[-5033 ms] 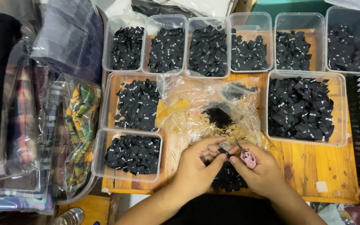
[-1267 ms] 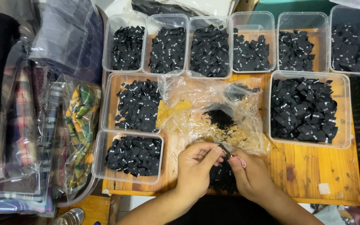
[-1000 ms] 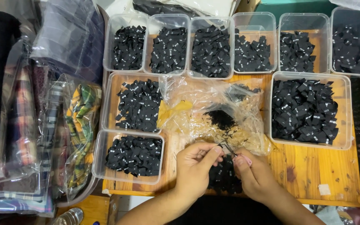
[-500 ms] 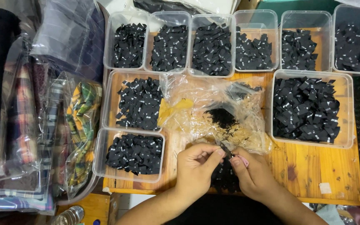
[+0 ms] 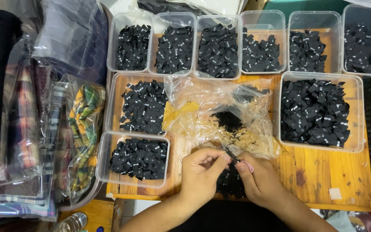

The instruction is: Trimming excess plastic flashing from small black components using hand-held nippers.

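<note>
Black woven label point(image 5: 232, 156) pinched between hands point(image 5: 232, 178).

Black woven labels point(image 5: 314, 112) w/ white print fill clear plastic tubs point(image 5: 283, 107) across table; crumpled clear plastic bag point(image 5: 237, 111) at centre; bagged plaid fabric point(image 5: 82, 133) at left.

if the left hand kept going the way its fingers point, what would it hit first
The left hand points right, toward the right hand. It would first meet the small black piece pinched between the two hands, then the right hand's fingertips. They look almost touching already, though depth is hard to judge from above.
</note>
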